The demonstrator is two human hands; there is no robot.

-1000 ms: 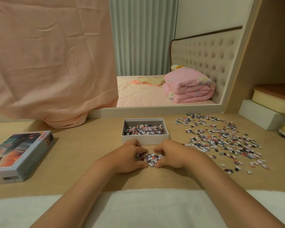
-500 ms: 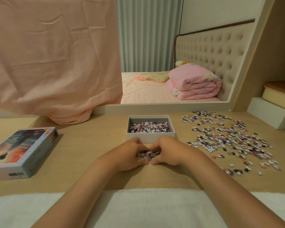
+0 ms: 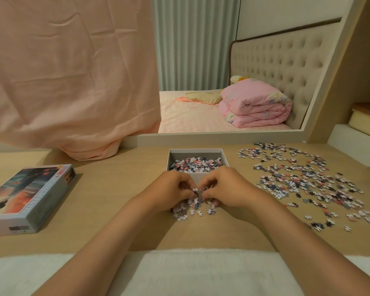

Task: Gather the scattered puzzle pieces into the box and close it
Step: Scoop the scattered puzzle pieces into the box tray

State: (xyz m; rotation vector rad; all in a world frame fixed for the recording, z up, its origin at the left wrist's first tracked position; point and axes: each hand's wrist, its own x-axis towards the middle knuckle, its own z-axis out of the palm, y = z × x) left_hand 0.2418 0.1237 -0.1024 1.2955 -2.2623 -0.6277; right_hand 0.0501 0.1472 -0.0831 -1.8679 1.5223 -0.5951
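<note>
An open grey box stands at the middle of the wooden table, partly filled with puzzle pieces. Just in front of it my left hand and my right hand are pressed together, fingers curled round a handful of pieces lifted slightly off the table. Some loose pieces lie on the table below the hands. Many scattered pieces cover the table to the right. The box lid, printed with a picture, lies at the far left.
A pink cloth hangs over the mirror behind the table, its hem touching the table at the back left. White blocks stand at the back right. A white towel lies along the table's near edge.
My hands have drawn closer together and risen slightly with a clump of pieces. Several pieces have dropped out and lie on the table beneath them.
</note>
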